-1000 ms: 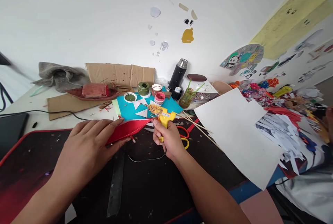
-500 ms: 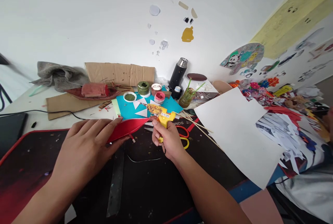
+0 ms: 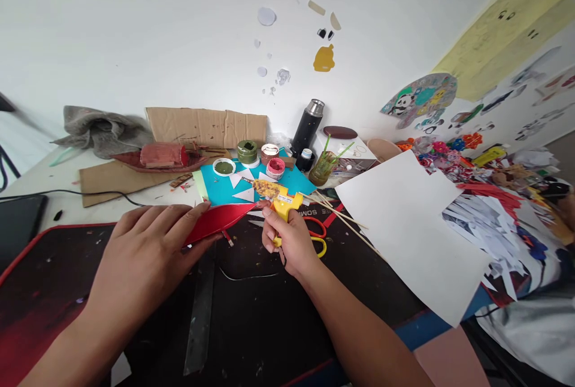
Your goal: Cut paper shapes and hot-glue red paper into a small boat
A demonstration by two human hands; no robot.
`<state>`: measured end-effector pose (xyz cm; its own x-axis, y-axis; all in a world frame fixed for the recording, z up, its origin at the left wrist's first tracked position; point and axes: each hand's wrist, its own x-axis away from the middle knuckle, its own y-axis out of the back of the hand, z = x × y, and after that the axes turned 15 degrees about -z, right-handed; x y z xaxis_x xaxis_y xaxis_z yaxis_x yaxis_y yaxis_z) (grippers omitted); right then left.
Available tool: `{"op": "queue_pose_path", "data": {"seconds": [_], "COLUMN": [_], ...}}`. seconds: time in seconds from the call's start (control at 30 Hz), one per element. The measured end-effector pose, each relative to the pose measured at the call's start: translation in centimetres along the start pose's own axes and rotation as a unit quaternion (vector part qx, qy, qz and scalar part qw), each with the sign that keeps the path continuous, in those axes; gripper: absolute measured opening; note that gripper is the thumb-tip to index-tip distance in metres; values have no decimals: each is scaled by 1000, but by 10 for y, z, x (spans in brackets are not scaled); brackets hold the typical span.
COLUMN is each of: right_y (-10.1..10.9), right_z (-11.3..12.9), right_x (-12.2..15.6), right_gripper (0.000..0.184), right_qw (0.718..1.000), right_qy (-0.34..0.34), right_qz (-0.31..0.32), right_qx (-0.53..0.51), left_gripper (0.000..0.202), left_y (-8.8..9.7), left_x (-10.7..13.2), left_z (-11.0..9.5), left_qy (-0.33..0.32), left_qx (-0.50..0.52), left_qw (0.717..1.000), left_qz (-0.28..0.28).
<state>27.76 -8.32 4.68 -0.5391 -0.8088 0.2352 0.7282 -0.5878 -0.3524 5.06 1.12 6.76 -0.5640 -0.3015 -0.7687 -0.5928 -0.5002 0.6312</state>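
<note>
While the left hand (image 3: 153, 243) grips a red boat-shaped piece (image 3: 215, 223) with its thumb below and its fingers on top, the right hand (image 3: 290, 240) has its fingers wrapped around the handle of a yellow hot glue gun (image 3: 284, 202). The red piece is held above the front part of the desk, its tapered end pointing right, close to the right thumb; I cannot tell whether they touch. The glue gun's nozzle (image 3: 246, 180) points left, above a blue sheet (image 3: 220, 194) bearing white paper triangles (image 3: 245, 195) and 1 jar of pink paint (image 3: 275, 168). Scissors (image 3: 321, 247) with 1 red and 1 yellow handle loop lie partly hidden behind the right hand. Nearer the viewer, a ruler (image 3: 199, 321) lies on the black desk mat (image 3: 265, 327). Farther back, at left, a reddish model boat (image 3: 164, 156) sits near cardboard (image 3: 108, 182).
</note>
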Motion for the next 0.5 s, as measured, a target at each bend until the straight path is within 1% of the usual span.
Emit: {"op": "queue_pose_path", "data": {"seconds": [0.13,0.23,0.37,0.5], "right_y": [0,0,0,0], "right_z": [1,1,0,-1], "right_x": [0,0,0,1], "right_gripper": [50,51,53,54], "right_qw": [1000,1000,1000,1000], "right_qy": [-3,-1,-5,-12], "right_qz": [-10,-14,-14,-4], "right_qx": [-4,-6,-5,-2], "left_gripper": [52,53,49,49], "left_y": [1,1,1,1], "left_x": [-1,-2,-4,-4], "left_z": [0,0,-2,-2], "left_qy": [15,13,-3,-8], "left_qx": [2,3,8,13], "left_qw": [1000,1000,1000,1000], "left_qz": [19,11,-3,-7]}}
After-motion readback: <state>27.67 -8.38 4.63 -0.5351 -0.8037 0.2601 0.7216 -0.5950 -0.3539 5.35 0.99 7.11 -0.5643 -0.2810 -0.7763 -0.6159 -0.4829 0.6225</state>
